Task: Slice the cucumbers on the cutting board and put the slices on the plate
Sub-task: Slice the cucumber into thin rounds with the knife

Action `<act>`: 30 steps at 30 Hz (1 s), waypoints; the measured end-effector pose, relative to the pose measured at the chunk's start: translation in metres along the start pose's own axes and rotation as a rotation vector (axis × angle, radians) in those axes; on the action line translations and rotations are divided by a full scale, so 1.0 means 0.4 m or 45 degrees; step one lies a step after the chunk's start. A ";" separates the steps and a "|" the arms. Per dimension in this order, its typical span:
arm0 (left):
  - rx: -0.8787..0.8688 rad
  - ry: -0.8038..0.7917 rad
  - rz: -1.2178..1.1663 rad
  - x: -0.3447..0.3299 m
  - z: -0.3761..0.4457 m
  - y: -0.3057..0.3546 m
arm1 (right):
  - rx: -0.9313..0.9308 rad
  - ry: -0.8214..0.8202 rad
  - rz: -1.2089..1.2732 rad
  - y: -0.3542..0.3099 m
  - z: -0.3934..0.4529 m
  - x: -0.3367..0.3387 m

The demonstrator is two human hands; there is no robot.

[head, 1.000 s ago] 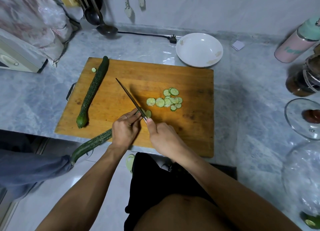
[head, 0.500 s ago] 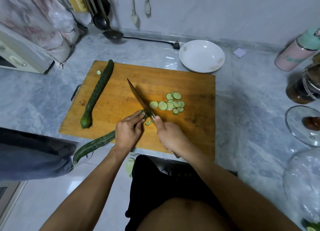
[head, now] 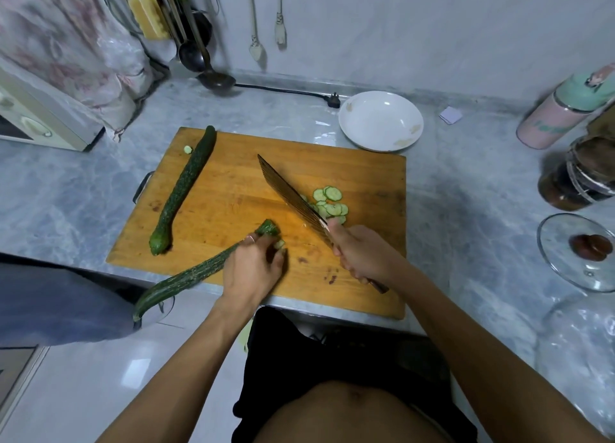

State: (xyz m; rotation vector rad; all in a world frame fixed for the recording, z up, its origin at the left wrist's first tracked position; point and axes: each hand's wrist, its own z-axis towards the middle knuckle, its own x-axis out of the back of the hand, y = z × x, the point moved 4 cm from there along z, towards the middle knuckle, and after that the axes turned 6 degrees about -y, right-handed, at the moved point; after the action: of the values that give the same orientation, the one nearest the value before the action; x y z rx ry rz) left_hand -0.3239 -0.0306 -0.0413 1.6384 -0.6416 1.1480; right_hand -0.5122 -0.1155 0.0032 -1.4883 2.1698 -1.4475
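slices (head: 329, 203) on board (head: 233, 190) | plate (head: 380, 120) behind board

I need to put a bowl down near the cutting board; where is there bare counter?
Bare marble lies left of the cutting board, before the microwave, and in a wide strip right of it, short of the glass lid. The back is tighter: plate and power plug. The board is crowded: whole cucumber, slices, both hands.
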 end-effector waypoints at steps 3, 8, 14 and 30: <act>0.008 -0.055 -0.087 -0.021 0.000 0.039 | 0.015 -0.007 -0.032 -0.001 -0.016 0.001; 0.018 -0.005 -0.301 -0.049 0.053 0.105 | 0.074 0.069 -0.159 -0.005 -0.049 0.029; 0.004 0.000 -0.538 -0.042 0.090 0.136 | 0.183 0.237 -0.251 0.016 -0.066 0.070; -0.587 0.360 -0.341 0.074 0.040 0.117 | 0.170 0.358 -0.852 0.076 -0.057 0.058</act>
State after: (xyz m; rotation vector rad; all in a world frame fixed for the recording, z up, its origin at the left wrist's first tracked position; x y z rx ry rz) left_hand -0.3444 -0.0591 0.0041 1.1067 -0.4460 0.9284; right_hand -0.5566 -0.1180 0.0009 -2.1959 1.7146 -2.0553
